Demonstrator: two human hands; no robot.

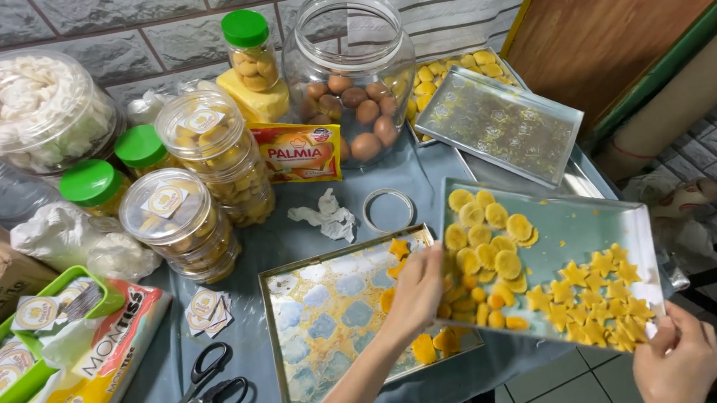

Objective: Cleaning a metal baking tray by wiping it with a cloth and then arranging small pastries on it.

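— Cookies, yellow ones cut as rounds and stars (541, 285), lie on a shiny rectangular metal baking tray (587, 223) that sits tilted. Why the slope?

— The right hand (679, 360) is clamped on its near right corner and lifts that side, so the tray's low edge rests over a second, flat metal tray with greasy marks (333, 321) on the bench. The slope likely lets the pieces slide down.

— And the left hand (415, 294)?

— It rests at the low edge with fingers loosely together, touching the cookies there, gripping nothing that I can see. A few pieces already lie on the flat tray.

— Black-handled scissors (208, 389)?

— Well apart, near the clear lidded plastic jars of cookies (198, 196).
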